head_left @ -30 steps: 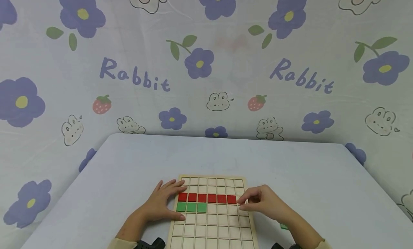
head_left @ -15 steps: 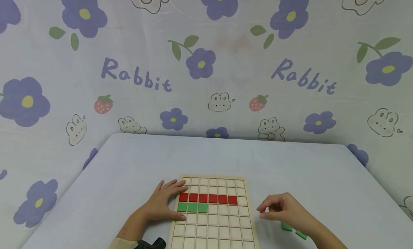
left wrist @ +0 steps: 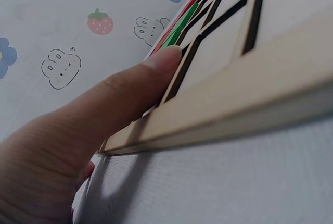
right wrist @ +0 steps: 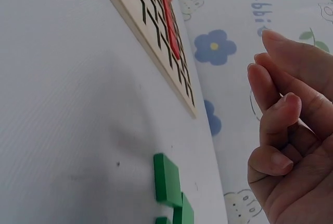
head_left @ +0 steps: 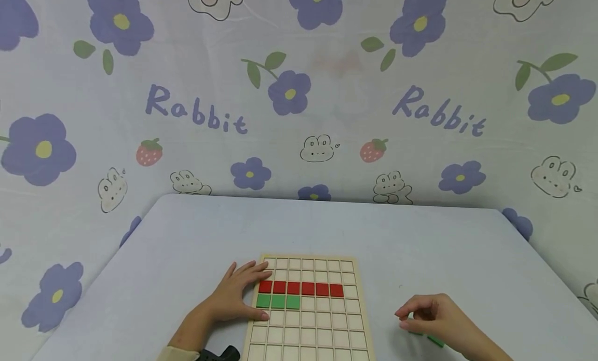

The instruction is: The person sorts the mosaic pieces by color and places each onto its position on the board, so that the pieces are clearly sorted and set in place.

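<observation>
A light wooden grid board (head_left: 308, 319) lies on the white table, with a row of red square tiles (head_left: 308, 289) in its cells and three green tiles (head_left: 278, 301) in the row below. My left hand (head_left: 231, 297) rests spread on the board's left edge; in the left wrist view its thumb (left wrist: 122, 91) lies over the wooden rim. Right of the board, my right hand (head_left: 434, 315) hovers over loose green tiles (right wrist: 167, 181), hiding part of them in the head view. Its fingers (right wrist: 278, 114) are loosely bent, with nothing between thumb and index finger.
The white table (head_left: 210, 226) reaches back to a hanging cloth (head_left: 345, 106) printed with purple flowers, rabbits and strawberries. A dark wrist strap (head_left: 219, 353) shows at my left sleeve.
My right hand has left the board's right edge and moved right and nearer, to above the loose green tiles. The left hand and the tiles on the board stay put.
</observation>
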The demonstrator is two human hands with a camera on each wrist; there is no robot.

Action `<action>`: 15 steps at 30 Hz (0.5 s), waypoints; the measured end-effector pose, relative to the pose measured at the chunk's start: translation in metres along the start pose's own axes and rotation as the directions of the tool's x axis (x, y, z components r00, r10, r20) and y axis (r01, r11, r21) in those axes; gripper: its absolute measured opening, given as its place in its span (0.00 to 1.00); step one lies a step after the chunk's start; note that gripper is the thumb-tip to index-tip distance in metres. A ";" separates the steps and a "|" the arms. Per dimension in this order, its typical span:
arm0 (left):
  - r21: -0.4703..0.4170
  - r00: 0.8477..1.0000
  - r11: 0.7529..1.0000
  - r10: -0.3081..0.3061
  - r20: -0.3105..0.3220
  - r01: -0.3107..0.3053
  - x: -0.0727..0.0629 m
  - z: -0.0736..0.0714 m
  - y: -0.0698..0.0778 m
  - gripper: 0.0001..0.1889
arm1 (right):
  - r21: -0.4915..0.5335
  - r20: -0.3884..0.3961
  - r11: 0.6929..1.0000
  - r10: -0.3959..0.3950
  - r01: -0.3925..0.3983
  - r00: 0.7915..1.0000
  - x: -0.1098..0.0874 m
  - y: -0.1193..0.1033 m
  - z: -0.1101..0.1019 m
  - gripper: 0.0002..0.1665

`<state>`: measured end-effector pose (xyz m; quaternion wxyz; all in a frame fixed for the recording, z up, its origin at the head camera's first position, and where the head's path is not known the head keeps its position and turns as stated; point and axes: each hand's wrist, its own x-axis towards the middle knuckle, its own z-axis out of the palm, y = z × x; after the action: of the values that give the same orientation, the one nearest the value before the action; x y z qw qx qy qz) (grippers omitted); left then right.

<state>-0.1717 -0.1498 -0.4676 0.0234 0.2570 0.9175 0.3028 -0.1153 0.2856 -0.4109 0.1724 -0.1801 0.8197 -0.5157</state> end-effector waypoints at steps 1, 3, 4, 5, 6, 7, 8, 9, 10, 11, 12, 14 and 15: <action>0.000 1.000 1.000 0.002 0.000 -0.002 0.000 0.000 0.000 0.46 | -0.003 -0.005 1.000 -0.009 0.009 1.000 -0.002 0.002 -0.001 0.14; -0.001 1.000 1.000 0.006 -0.002 -0.006 0.000 0.000 0.000 0.46 | -0.008 -0.021 1.000 -0.030 0.030 0.999 -0.006 0.005 -0.003 0.14; 0.001 1.000 1.000 0.009 -0.003 -0.009 0.000 0.001 0.000 0.46 | -0.004 -0.030 0.999 -0.041 0.041 0.999 -0.008 0.006 -0.003 0.14; 0.001 1.000 1.000 0.011 -0.005 -0.011 0.000 0.001 0.000 0.46 | -0.002 -0.040 0.999 -0.050 0.050 0.998 -0.010 0.008 -0.004 0.13; 0.003 1.000 1.000 0.014 -0.007 -0.014 0.000 0.001 0.000 0.46 | 0.006 -0.044 0.998 -0.059 0.059 0.997 -0.012 0.010 -0.004 0.13; 0.006 1.000 1.000 0.016 -0.008 -0.016 0.000 0.001 0.000 0.46 | 0.015 -0.048 0.998 -0.067 0.067 0.997 -0.014 0.011 -0.005 0.13; 0.007 1.000 1.000 0.018 -0.009 -0.017 0.000 0.002 -0.001 0.46 | 0.021 -0.054 0.998 -0.064 0.065 0.997 -0.015 0.013 -0.005 0.13; 0.010 1.000 1.000 0.019 -0.010 -0.019 0.000 0.002 -0.001 0.46 | 0.022 -0.060 0.997 -0.068 0.069 0.996 -0.017 0.015 -0.006 0.12; 0.012 1.000 1.000 0.019 -0.011 -0.019 0.000 0.002 -0.001 0.46 | 0.023 -0.061 0.997 -0.066 0.067 0.996 -0.019 0.016 -0.007 0.12; 0.013 1.000 1.000 0.019 -0.013 -0.018 0.000 0.002 -0.001 0.46 | 0.019 -0.063 0.998 -0.065 0.066 0.996 -0.021 0.018 -0.008 0.12; 0.014 1.000 1.000 0.018 -0.014 -0.018 0.000 0.002 -0.001 0.47 | 0.013 -0.065 0.998 -0.062 0.063 0.996 -0.022 0.020 -0.009 0.12; 0.016 1.000 1.000 0.018 -0.016 -0.017 0.000 0.002 -0.001 0.47 | -0.003 -0.073 0.999 -0.033 0.033 0.997 -0.026 0.021 -0.012 0.13; 0.015 1.000 1.000 0.018 -0.017 -0.017 0.000 0.002 -0.001 0.46 | -0.009 -0.074 1.000 -0.023 0.023 0.997 -0.027 0.022 -0.013 0.13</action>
<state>-0.1722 -0.1496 -0.4699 0.0110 0.2625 0.9176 0.2984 -0.1000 0.3176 -0.4231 0.1353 -0.1710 0.8255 -0.5206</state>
